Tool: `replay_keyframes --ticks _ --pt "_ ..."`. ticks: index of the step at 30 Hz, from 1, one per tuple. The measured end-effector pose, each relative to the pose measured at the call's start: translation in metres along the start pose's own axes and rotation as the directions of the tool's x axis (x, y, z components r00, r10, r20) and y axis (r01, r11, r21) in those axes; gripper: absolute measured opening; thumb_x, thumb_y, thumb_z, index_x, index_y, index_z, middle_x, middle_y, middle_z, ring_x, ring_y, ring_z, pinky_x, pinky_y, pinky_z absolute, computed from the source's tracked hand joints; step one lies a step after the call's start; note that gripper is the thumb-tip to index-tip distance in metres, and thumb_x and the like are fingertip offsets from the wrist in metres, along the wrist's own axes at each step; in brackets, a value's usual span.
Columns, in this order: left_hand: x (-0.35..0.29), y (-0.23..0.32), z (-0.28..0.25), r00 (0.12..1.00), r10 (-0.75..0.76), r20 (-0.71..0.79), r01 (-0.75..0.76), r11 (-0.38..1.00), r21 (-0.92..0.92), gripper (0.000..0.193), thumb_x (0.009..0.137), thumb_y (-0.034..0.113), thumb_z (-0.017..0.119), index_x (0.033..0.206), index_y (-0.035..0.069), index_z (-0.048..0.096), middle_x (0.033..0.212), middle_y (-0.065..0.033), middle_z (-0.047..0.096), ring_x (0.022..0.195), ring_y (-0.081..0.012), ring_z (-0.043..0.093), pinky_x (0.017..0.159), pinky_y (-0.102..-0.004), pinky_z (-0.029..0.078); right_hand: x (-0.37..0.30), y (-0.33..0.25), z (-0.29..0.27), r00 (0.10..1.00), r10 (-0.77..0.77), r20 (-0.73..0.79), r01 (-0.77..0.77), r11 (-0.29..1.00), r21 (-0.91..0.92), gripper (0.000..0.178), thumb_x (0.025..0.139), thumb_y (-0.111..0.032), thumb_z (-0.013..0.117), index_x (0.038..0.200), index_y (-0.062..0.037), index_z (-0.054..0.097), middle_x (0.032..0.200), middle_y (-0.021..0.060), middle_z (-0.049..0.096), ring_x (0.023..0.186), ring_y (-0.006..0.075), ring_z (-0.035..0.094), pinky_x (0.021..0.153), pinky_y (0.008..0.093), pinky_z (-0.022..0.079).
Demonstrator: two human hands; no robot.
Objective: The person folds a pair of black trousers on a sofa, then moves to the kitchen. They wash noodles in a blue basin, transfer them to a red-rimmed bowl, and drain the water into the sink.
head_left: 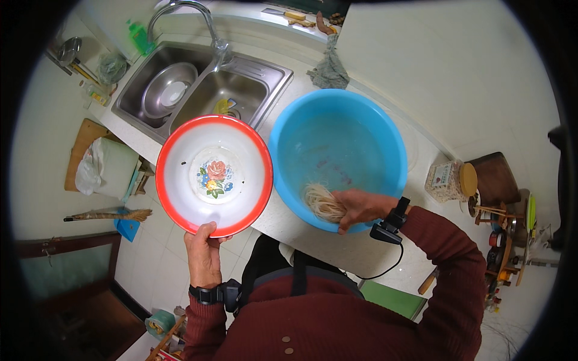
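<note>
My left hand [206,256] grips the near rim of a white enamel basin [250,153] with a red edge and a flower print on its bottom. A few small dark spots mark its inside. The basin is tilted toward me, beside the sink. On the counter to its right stands a large blue plastic tub [394,138] with water in it. Inside its near wall, my right hand [364,206] is closed round a bundle of pale thin strands [324,203]. Whether the strands are noodles or enoki mushrooms I cannot tell.
Behind the basin is a double steel sink [277,81] with a tap [221,48]; a metal bowl [168,90] sits in its left half. A grey cloth [330,71] lies behind the tub. At right stand a lidded jar [445,182] and a rack of bottles [500,253].
</note>
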State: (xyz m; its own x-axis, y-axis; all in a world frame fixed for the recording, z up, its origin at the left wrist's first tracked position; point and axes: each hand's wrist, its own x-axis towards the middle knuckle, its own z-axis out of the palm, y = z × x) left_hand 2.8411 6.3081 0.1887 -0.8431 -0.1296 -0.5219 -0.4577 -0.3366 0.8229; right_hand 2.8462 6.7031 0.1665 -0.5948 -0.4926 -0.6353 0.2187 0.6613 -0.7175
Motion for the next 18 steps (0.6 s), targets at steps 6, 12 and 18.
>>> replay_keyframes --ticks 6,12,18 --pt "-0.007 0.009 0.012 0.999 0.005 0.051 -0.007 0.999 0.038 0.034 0.092 0.009 0.066 0.122 -0.008 0.060 0.094 -0.0113 0.071 0.067 -0.0189 0.068 0.069 -0.0368 0.061 -0.009 -0.004 0.005 0.998 -0.036 -0.060 0.038 0.999 0.030 0.050 0.076 -0.015 0.085 0.117 0.0022 0.062 0.100 0.0133 0.071 0.092 0.0234 0.066 0.084 0.0384 0.054" --pt "-0.015 0.028 0.023 0.985 0.029 0.171 -0.041 0.997 0.069 0.027 0.094 0.008 0.063 0.114 -0.009 0.062 0.087 -0.0106 0.071 0.063 -0.0180 0.066 0.068 -0.0363 0.060 -0.052 -0.034 -0.006 0.948 -0.057 -0.313 0.075 0.996 0.047 0.044 0.079 -0.010 0.080 0.119 0.0008 0.064 0.101 0.0122 0.071 0.091 0.0198 0.066 0.084 0.0356 0.054" --pt "-0.018 0.045 0.029 0.948 0.010 0.317 -0.046 0.993 0.107 0.021 0.094 0.008 0.062 0.105 -0.010 0.067 0.085 -0.0127 0.072 0.061 -0.0180 0.067 0.066 -0.0342 0.060 -0.110 -0.095 -0.011 0.844 0.037 -0.534 0.073 0.980 0.184 0.040 0.083 -0.005 0.077 0.121 0.0005 0.065 0.103 0.0075 0.072 0.093 0.0173 0.065 0.086 0.0343 0.054"
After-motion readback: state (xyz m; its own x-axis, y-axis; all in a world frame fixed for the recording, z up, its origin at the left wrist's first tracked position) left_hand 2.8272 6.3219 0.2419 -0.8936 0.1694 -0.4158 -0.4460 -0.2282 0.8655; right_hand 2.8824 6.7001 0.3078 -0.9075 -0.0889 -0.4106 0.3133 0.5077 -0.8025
